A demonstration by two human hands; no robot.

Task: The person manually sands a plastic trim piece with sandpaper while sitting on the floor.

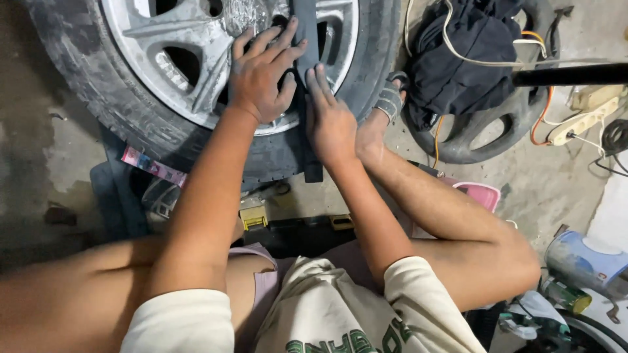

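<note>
Two hands work here on one wheel and one dark strip. The left hand [261, 75] lies flat with fingers spread on the silver alloy rim [163, 39], its fingertips touching the strip's upper part; it presses rather than grips. The right hand [329, 114], just beside it at four o'clock, rests palm down with fingers straight along the dark strip [307, 131], also ungripped. Both forearms reach out straight from the body. The strip is long, narrow and matte, running from the hub down across the dusty tyre [85, 85]. At three o'clock lies one black hubcap [484, 131] holding one dark cloth [464, 46].
</note>
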